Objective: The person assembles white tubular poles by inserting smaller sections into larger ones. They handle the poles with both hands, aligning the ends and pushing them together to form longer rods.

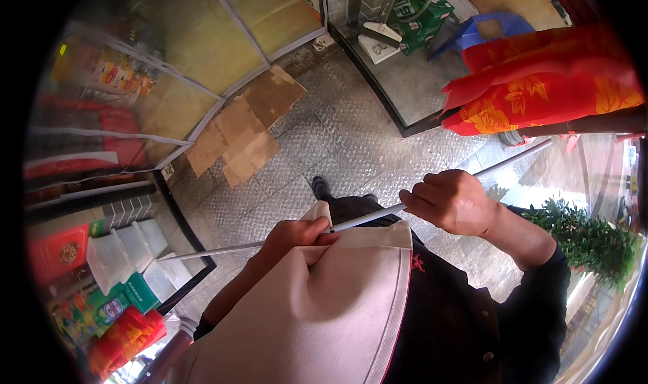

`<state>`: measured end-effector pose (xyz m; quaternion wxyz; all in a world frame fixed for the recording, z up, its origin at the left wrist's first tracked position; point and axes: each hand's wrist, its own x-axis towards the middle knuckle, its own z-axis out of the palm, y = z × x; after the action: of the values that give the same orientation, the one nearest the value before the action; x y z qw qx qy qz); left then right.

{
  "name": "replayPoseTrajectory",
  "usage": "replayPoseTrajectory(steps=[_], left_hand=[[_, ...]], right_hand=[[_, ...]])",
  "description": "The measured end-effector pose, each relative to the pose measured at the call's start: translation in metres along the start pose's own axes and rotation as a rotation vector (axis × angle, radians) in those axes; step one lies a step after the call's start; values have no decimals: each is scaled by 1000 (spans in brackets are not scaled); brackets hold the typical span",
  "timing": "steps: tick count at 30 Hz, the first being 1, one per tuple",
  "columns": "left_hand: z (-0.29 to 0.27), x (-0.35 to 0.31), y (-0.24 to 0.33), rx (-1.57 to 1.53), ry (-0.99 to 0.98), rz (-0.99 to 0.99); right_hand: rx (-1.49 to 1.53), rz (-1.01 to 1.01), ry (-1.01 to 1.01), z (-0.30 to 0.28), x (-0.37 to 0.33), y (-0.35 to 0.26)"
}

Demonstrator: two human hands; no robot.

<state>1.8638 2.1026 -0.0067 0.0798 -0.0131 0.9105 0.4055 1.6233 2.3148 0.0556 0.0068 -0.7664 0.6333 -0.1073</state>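
A long, thin pale rod [509, 158] runs slantwise across in front of my body, its right end higher in the picture. My right hand [449, 201] is closed around it right of the middle. My left hand [297, 239] is closed at the rod and the top edge of a large cream cloth [351, 303], fingers partly hidden behind the fabric. From there the cloth hangs down toward me, with a stitched hem along its right side. A small flap of it shows beyond the rod. Whether the rod passes inside the hem I cannot tell.
Flattened cardboard [239, 131] lies on the textured tile floor [351, 114] by glass panels. Red cloth with yellow flowers [540, 80] hangs at right, above a leafy green plant [587, 239]. Plastic containers [125, 256] stand at left; a green box [425, 12] and blue stool [486, 29] stand far right.
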Motion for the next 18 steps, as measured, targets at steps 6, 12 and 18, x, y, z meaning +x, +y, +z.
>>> replayPoseTrajectory(steps=[6, 12, 18], left_hand=[[5, -5, 9, -19, 58, -57], [11, -11, 4, -283, -43, -204], [8, -12, 6, 63, -3, -74]], right_hand=[[45, -30, -24, 3, -1, 0], [43, -52, -43, 1, -3, -5], [119, -28, -229, 3, -2, -7]])
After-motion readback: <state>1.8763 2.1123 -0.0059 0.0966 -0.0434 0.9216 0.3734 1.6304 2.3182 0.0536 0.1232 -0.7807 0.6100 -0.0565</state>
